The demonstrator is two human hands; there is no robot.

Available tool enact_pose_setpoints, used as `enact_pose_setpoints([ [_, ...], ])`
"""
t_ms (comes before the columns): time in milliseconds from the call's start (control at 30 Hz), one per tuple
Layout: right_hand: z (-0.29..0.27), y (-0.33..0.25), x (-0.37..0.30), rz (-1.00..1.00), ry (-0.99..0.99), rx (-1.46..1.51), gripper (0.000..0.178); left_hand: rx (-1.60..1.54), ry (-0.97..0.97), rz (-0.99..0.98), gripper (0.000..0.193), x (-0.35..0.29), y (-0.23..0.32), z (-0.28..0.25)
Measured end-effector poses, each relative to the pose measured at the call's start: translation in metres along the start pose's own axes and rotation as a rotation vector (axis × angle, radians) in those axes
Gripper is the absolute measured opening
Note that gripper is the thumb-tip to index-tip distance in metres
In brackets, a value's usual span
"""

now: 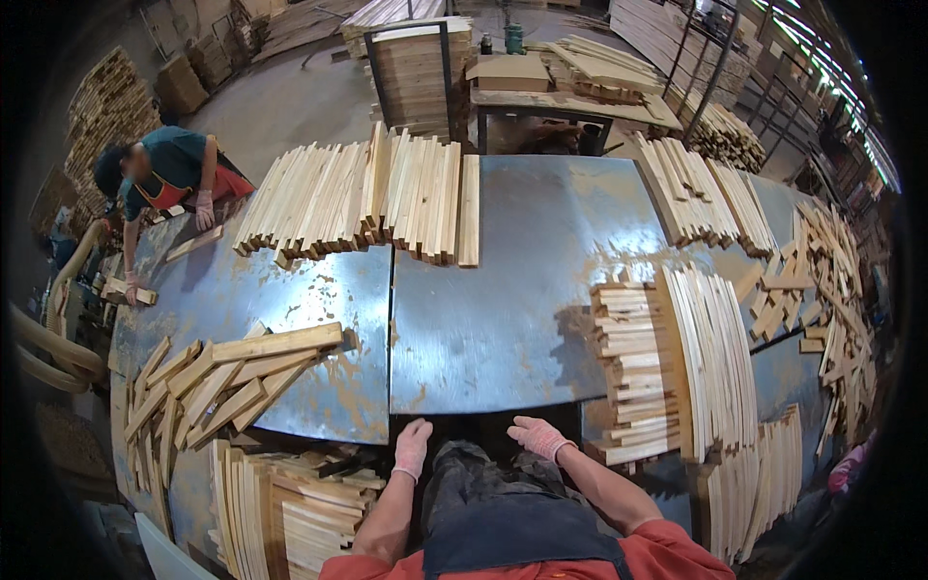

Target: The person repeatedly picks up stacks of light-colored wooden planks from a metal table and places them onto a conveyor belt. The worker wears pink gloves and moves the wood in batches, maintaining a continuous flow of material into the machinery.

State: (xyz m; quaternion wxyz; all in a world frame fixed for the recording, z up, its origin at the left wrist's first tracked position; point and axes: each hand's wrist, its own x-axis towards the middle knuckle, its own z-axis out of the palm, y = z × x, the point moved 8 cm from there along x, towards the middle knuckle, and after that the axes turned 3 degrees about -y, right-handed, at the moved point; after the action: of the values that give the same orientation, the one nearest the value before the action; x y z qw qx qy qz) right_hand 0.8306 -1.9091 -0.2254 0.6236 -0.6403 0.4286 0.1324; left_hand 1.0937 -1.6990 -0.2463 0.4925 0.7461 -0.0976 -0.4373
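Note:
My left hand (413, 450), in a pale pink work glove, is just off the near edge of the metal-topped table (493, 338). Its fingers point forward, loosely bent, with no object visible in them. My right hand (540, 438), gloved the same way, hovers by that edge with fingers stretched and slightly apart, holding nothing. Nearest to it on the right lies a stack of wooden strips (633, 367), beside a row of strips on edge (713, 358). Left of my left hand is another stack of strips (309, 512).
A jumbled pile of wood pieces (213, 387) lies left. Rows of strips (358, 198) line the far edge; more strips (696, 193) and loose offcuts (822, 290) are right. A co-worker (169, 179) leans over the far left, one gloved hand on a wood piece (130, 292).

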Motion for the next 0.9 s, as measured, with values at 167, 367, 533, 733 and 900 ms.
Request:
enact_pose_setpoints([
  [167,-0.047,-0.076,0.096,0.084,-0.001,-0.377,0.079,0.169,0.104,0.127,0.066,0.133,0.148,-0.033],
  [367,-0.069,-0.126,0.141,0.106,0.150,0.024,0.073,0.700,0.472,0.342,0.092,0.377,0.312,-0.105],
  [533,-0.035,-0.119,0.118,0.207,0.076,0.145,0.070,0.877,0.411,0.371,0.068,0.520,0.407,-0.107],
  [733,-0.018,-0.122,0.123,0.256,0.076,0.259,0.071,0.399,0.234,0.312,0.046,0.507,0.402,-0.083],
  [900,-0.063,-0.183,0.100,0.076,0.257,0.191,0.076,0.296,-0.072,0.367,0.030,0.399,0.363,-0.026],
])
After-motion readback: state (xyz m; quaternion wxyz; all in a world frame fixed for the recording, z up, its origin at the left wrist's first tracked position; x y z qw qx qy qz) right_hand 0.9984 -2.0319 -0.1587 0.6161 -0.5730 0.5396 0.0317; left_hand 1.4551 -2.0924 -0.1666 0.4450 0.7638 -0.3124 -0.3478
